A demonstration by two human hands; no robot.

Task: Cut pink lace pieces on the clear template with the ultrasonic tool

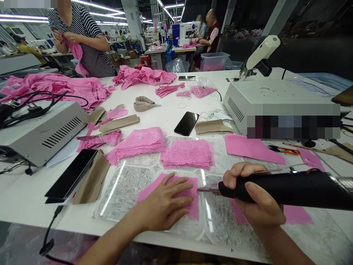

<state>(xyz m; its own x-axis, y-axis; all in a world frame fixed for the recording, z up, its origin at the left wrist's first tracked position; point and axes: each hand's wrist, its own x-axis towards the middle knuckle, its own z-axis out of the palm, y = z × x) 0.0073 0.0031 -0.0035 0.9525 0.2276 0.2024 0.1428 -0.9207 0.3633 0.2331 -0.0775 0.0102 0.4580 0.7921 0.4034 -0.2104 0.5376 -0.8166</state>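
Pressing down with spread, slightly bent fingers, the left hand (165,204) lies over a thin, flat piece of bright pink fabric (194,204), which rests on a clear, glossy plastic sheet with a mottled grey look (124,191) near the front edge of the table. Nothing is pinched there; the fingers stand apart and the hold comes from pressure alone. The right hand (261,211) is closed around a thick black cylindrical tool handle (298,189), thumb on the near side and fingers curled over the top. Its slender metal tip (208,189) points left at the right edge of the fabric; from this angle I cannot tell whether it touches the cloth or sits just above it.

The step in hand looks like steadying the piece while the tool is lined up with that edge. The next move would call for even pressure from the left palm, fingertips clear of the point, and a level wrist on the right. Just behind, two neat stacks of pink lace-textured pieces, left (138,143) and right (187,152), lie side by side.
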